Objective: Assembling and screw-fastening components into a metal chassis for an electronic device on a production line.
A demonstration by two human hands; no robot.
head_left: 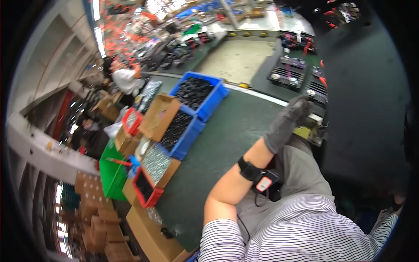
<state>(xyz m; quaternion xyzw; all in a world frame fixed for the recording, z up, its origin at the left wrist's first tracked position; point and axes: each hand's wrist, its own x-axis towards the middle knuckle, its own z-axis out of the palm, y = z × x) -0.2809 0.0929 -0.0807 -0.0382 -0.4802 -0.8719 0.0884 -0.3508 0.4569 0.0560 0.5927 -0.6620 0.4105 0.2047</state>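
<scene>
My left hand (286, 124), in a dark grey glove, reaches out over the edge of the green-topped bench (235, 126). Its fingertips are close to a black finned metal part (316, 90) and a small metal fixture with yellow on it (309, 131). Blur and the dark glove hide how the fingers are set and whether they touch anything. A strap with a small black device (264, 179) sits round my left forearm. Another black finned part (284, 77) with round silver pieces lies farther off. My right hand is not visible; only a striped sleeve (385, 228) shows at lower right.
Blue bins (212, 105) of black parts stand on the bench's left, beside a cardboard box of silver screws (157, 163) and a red tray (146, 187). A green bin (112, 172) is beyond. A large dark surface (364, 109) fills the right. Another person (126, 78) is at far left.
</scene>
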